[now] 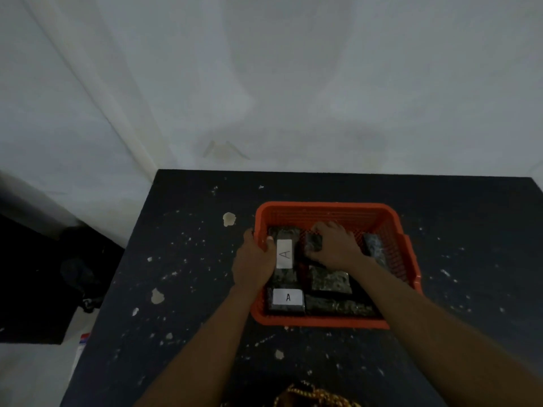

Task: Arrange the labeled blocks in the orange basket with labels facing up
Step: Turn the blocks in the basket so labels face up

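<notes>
An orange basket [326, 208] sits on a dark speckled table [191, 259]. Inside lie several dark mottled blocks. One long block [284, 254] at the left shows a white label "A" facing up; a shorter block [287, 298] at the front left also shows an "A" label. My left hand [254, 261] grips the basket's left wall, thumb inside by the long block. My right hand [333, 243] is inside the basket, fingers closed on a small dark block [313, 242] with no label showing. Other blocks [330, 279] lie with no label in view.
A white wall stands behind the table's far edge. The table's left edge drops to a floor with dark objects [73, 274]. Pale chipped spots [229, 219] mark the tabletop. A yellowish patterned thing [308, 396] sits at the bottom edge of the view.
</notes>
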The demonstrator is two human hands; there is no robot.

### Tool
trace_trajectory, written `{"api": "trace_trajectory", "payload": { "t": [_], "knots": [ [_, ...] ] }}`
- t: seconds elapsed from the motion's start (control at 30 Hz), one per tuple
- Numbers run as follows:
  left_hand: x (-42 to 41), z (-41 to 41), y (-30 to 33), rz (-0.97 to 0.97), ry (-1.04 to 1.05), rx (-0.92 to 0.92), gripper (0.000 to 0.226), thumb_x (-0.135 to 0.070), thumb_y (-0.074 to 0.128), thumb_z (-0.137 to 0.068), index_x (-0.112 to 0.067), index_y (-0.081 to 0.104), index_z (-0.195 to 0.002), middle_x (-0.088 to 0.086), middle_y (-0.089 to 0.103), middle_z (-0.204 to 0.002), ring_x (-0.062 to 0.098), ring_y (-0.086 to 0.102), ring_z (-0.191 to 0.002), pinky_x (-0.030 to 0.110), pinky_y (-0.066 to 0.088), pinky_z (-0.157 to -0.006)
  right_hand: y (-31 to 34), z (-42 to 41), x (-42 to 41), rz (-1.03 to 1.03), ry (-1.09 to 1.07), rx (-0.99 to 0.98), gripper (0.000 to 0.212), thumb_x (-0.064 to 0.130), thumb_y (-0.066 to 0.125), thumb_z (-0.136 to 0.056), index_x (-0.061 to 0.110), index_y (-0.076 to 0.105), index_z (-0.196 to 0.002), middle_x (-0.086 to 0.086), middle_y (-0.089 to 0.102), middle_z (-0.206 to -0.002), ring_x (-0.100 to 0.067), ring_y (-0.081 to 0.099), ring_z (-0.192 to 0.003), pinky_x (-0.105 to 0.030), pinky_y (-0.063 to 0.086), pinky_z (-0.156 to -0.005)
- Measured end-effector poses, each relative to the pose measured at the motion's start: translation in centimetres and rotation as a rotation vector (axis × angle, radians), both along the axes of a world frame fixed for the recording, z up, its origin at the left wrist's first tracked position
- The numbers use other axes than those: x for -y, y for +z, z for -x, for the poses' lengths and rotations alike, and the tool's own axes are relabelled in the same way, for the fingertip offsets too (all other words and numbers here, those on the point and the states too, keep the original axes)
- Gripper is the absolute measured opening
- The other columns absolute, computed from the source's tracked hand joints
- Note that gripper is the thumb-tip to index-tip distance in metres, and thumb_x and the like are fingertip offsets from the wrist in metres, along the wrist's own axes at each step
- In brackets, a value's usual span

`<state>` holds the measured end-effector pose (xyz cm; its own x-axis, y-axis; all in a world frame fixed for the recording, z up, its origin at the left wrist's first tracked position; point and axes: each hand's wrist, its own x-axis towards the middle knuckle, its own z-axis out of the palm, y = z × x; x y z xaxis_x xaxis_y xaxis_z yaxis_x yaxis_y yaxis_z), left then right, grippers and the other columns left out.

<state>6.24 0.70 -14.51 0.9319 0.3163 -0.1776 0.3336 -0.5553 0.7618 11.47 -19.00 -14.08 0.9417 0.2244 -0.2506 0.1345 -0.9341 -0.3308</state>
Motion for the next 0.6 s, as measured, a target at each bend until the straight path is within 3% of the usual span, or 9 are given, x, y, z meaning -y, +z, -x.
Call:
{"api": "trace_trajectory", "payload": {
  "t": [0.1, 0.2, 0.3, 0.43, 0.6],
  "knots": [
    [0.5, 0.3, -0.2, -0.057, -0.05, 0.04, 0.031, -0.029, 0.047, -0.099, -0.018, 0.044, -0.128, 0.004, 0.065, -0.101, 0.025, 0.063, -0.088, 0.036, 0.048, -0.076, -0.1, 0.4, 0.2, 0.009, 0.011, -0.095, 0.073, 0.058, 0.066, -0.079, 0.024, 0.039, -0.138, -0.008, 0.046, -0.139, -0.032, 0.041, -0.126, -0.052, 0.032, -0.104],
    [0.3, 0.4, -0.4, -0.107, -0.056, 0.055, 0.029, -0.021, 0.044, -0.099, -0.015, 0.044, -0.127, 0.008, 0.066, -0.091, 0.028, 0.065, -0.08, 0.04, 0.052, -0.071, -0.2, 0.7, 0.4, 0.017, 0.047, -0.159, 0.086, 0.063, 0.065, -0.077, 0.025, 0.03, -0.145, -0.008, 0.038, -0.148, -0.035, 0.035, -0.133, -0.055, 0.025, -0.109],
    [0.3, 0.4, -0.6, -0.105, -0.062, 0.058, 0.027, -0.018, 0.043, -0.098, -0.016, 0.046, -0.125, 0.004, 0.063, -0.08, 0.022, 0.063, -0.068, 0.037, 0.052, -0.064, -0.1, 0.5, 0.5, -0.022, 0.025, -0.16, 0.085, 0.056, 0.071, -0.077, 0.025, 0.031, -0.145, -0.008, 0.039, -0.147, -0.034, 0.036, -0.132, -0.055, 0.026, -0.109],
    [0.3, 0.3, -1.0, -0.126, -0.043, 0.057, 0.032, -0.019, 0.042, -0.097, -0.02, 0.043, -0.13, 0.003, 0.065, -0.083, 0.022, 0.063, -0.071, 0.037, 0.051, -0.066, 0.0, -0.1, 0.4, -0.01, 0.064, -0.183, 0.092, 0.051, 0.075, -0.072, 0.027, 0.026, -0.146, -0.008, 0.035, -0.145, -0.036, 0.038, -0.13, -0.058, 0.03, -0.107],
    [0.3, 0.1, -1.4, -0.134, -0.047, 0.059, 0.029, -0.021, 0.041, -0.097, -0.02, 0.044, -0.126, -0.001, 0.061, -0.08, 0.018, 0.06, -0.068, 0.036, 0.048, -0.065, -0.2, -0.4, 0.2, 0.055, 0.075, -0.163, 0.087, 0.049, 0.075, -0.069, 0.029, 0.033, -0.141, -0.006, 0.039, -0.14, -0.035, 0.038, -0.128, -0.06, 0.023, -0.106]
  ]
}}
